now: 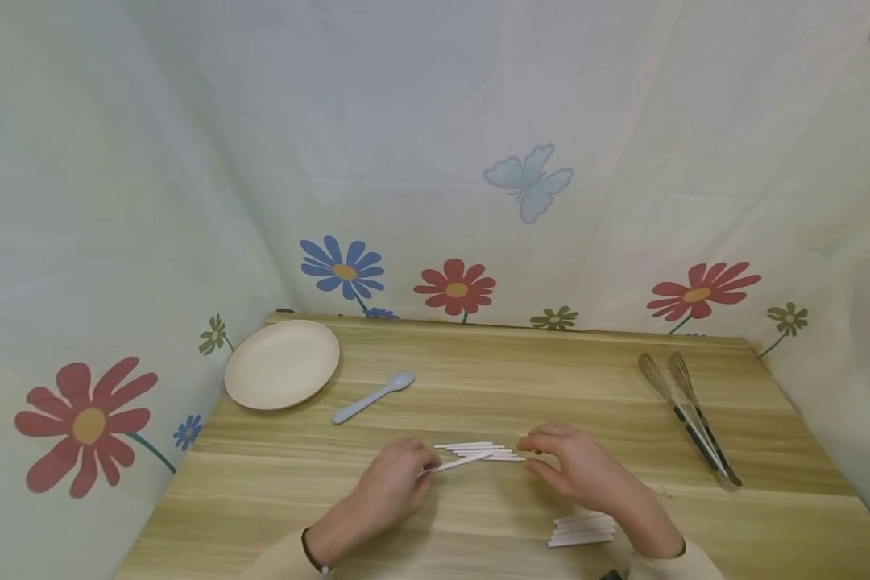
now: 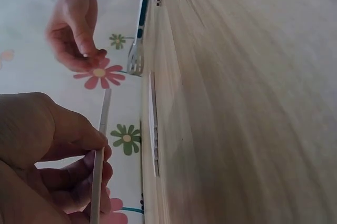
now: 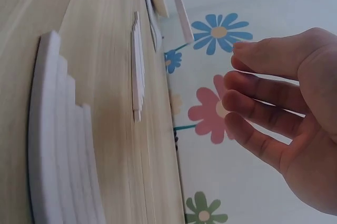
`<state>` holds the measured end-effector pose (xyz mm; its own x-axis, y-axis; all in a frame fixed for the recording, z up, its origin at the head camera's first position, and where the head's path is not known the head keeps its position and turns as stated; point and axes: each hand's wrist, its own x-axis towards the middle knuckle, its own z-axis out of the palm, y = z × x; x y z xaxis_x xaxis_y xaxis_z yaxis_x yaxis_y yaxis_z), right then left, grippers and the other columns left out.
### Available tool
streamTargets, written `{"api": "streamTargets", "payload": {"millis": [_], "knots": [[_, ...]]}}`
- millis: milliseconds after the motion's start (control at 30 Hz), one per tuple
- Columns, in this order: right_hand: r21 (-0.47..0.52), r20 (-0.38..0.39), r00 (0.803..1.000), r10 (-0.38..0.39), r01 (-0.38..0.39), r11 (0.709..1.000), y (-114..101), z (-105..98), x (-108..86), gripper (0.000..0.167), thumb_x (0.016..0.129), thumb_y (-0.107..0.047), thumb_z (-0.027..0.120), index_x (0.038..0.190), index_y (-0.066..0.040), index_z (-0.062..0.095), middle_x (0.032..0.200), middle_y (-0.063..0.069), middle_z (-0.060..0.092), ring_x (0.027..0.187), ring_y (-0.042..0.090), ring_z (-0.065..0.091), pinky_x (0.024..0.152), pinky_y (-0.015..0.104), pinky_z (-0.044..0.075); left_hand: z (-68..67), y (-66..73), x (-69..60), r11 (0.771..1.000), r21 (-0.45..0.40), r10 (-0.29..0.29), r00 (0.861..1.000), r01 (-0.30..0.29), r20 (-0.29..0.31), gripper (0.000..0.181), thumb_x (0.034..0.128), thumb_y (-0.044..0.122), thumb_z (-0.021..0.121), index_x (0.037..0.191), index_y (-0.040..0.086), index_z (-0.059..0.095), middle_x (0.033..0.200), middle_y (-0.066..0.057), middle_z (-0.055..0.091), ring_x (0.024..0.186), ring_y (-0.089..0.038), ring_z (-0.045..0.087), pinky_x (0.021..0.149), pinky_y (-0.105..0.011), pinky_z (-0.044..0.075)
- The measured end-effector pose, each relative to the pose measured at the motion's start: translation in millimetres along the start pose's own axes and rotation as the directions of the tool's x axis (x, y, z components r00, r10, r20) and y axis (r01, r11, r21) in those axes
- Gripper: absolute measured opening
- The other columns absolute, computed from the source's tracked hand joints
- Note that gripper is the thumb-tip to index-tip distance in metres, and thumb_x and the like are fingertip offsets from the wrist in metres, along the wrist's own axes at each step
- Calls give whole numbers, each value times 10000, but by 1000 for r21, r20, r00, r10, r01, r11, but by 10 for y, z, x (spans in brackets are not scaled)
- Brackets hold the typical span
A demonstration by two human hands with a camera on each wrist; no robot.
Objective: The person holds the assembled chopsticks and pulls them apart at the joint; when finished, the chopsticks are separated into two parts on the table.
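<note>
Between thumb and fingers my left hand (image 1: pixel 399 475) pinches one thin white stick (image 2: pixel 100 153), raised above the wooden table. Below and just beyond it, several white sticks (image 1: pixel 478 449) lie side by side in a loose, uneven row. At the right end of that row hovers my right hand (image 1: pixel 576 463), its fingers loosely bent and holding nothing. A second group of white sticks (image 1: pixel 582 530) lies close together near my right wrist; the right wrist view shows these sticks (image 3: pixel 58 129) up close, their ends staggered.
A cream plate (image 1: pixel 283 365) sits at the table's back left corner. Near it lies a pale blue spoon (image 1: pixel 373 397). Metal tongs (image 1: pixel 690 423) with dark grips lie at the right. A flower-printed curtain (image 1: pixel 406 161) surrounds the wooden table (image 1: pixel 536 370).
</note>
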<state>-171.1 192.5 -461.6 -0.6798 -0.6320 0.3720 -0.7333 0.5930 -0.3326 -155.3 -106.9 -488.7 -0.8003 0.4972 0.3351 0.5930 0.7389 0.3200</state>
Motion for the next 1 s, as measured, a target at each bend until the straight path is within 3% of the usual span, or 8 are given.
{"api": "streamTargets", "payload": {"millis": [133,433,600,1000], "knots": [[13,13,1000,-23,23,1000,-36,11,47,204,854,-152,736,1056,-125,724,1023,-57,696,951,111,655,799,322,557,7,17,33,1000,-16,5,1000,-5,6,161,781,65,723,929,120,752,812,31,660,750,-106,590,683,-273,499],[-2,-50,990,-130,131,991,-47,91,135,238,791,-88,777,1022,-104,720,993,-26,684,917,127,645,774,319,555,53,64,104,998,-46,39,999,-39,-7,183,796,38,716,963,104,748,847,12,661,784,-115,591,695,-259,494],[14,-69,986,-149,151,988,-76,152,168,236,779,-79,785,1003,-113,718,982,-30,676,907,123,636,763,302,552,63,100,152,998,-42,56,998,-56,-10,143,810,34,714,938,96,733,876,1,669,817,-132,612,719,-286,506],[-9,-76,983,-168,168,986,-132,229,227,206,783,-95,785,975,-110,714,966,-36,670,908,131,613,762,288,542,28,170,262,995,11,101,994,-102,45,124,879,71,667,978,120,723,882,34,627,820,-94,564,712,-218,479]]}}
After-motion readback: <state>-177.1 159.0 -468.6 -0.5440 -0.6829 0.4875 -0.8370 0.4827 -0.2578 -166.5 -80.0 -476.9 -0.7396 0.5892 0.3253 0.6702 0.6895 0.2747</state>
